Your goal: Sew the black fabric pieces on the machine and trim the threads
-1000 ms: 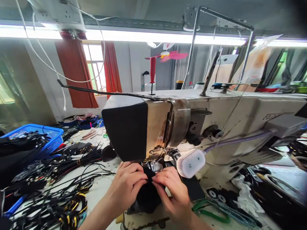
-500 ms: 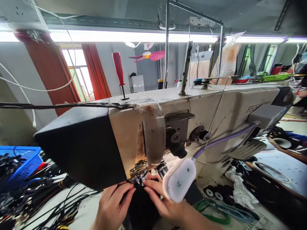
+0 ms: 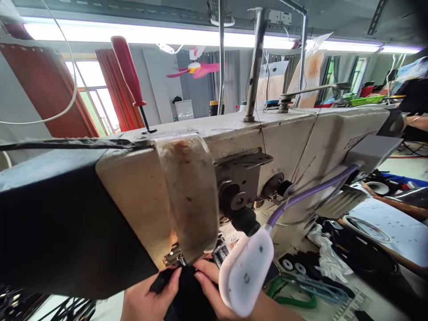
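Under the head of a white sewing machine (image 3: 290, 133), my left hand (image 3: 147, 294) pinches the edge of a black fabric piece (image 3: 187, 296) between thumb and fingers. My right hand (image 3: 212, 283) is closed on the same fabric from the other side, thumb and index finger near the needle area. Metal presser parts (image 3: 174, 255) show just above the fingertips. A white oval lamp (image 3: 247, 276) on a purple flexible neck hides part of my right hand and wrist. The needle itself is hard to make out.
A red-handled screwdriver (image 3: 129, 73) stands in the machine's top. Green-handled scissors (image 3: 294, 290), bobbins (image 3: 294, 265) and a crumpled white cloth (image 3: 324, 254) lie at right. Black cords (image 3: 67, 310) lie on the table at lower left. A pink fan (image 3: 197, 69) hangs behind.
My view has moved closer to the machine, so its head looks larger. Both hands stay at the fabric; my left hand now folds around its edge, with the thumb raised beside the presser parts.
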Tool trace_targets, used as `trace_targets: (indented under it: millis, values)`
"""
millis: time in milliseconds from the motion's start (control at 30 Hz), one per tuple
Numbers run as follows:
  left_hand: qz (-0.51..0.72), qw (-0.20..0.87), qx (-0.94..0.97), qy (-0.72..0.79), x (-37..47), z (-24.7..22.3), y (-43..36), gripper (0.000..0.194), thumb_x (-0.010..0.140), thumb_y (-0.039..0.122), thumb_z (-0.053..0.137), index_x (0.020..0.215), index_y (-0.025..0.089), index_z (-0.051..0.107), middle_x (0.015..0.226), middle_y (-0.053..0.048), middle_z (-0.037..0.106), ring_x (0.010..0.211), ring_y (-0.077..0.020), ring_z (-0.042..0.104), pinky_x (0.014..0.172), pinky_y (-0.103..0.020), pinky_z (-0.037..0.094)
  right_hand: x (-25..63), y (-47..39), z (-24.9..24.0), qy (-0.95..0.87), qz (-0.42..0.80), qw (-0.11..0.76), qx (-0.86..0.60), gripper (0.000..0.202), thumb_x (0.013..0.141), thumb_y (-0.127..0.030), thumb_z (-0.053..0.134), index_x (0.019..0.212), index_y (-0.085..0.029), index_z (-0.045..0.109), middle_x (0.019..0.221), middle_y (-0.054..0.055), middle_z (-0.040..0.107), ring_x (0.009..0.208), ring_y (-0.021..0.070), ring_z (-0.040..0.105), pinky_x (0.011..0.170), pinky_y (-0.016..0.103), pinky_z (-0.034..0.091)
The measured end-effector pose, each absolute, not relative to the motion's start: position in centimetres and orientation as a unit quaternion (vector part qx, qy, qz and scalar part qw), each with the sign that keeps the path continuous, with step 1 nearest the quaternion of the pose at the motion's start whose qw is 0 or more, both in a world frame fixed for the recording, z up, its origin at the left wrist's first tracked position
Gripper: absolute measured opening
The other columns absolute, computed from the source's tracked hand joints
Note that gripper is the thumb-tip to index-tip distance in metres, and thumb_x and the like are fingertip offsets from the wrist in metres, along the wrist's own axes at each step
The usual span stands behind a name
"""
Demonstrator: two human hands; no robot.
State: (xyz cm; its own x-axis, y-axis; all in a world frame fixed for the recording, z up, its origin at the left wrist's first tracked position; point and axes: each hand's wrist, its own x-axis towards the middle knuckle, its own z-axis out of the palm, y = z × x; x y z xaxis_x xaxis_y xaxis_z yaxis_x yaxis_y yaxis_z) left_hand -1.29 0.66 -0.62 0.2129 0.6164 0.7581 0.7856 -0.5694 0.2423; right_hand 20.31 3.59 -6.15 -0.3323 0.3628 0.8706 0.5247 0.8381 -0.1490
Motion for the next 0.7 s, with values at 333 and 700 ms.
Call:
trace_targets:
  millis: [333,700]
  values:
    - [-0.397,0.083,-0.741,-0.534,-1.0,-0.7,0.5,0.035,0.087,0.049,0.06,0.082,0.019,0.078,0.08,-0.005,0.08,0.067,-0.0207,0.076,0.064,-0.023,0.06,20.4,2.4,-1.7,-0.805,-0.066,0.494,-0.321,0.021,0.087,-0.019,0.053,0.096,-0.021,0.072,0.081,0.004,0.072,0.058,0.015,0.061,0.058,0.024,0.054]
    - [-0.383,0.121,-0.746,-0.532,-0.7,-0.9,0.5,0.033,0.088,0.047,0.059,0.078,0.021,0.077,0.079,-0.004,0.08,0.067,-0.0213,0.076,0.065,-0.024,0.06,20.6,2.8,-3.3,-0.823,0.042,0.482,-0.299,0.017,0.085,-0.022,0.06,0.075,-0.027,0.072,0.069,-0.001,0.072,0.067,0.0179,0.068,0.072,0.025,0.059]
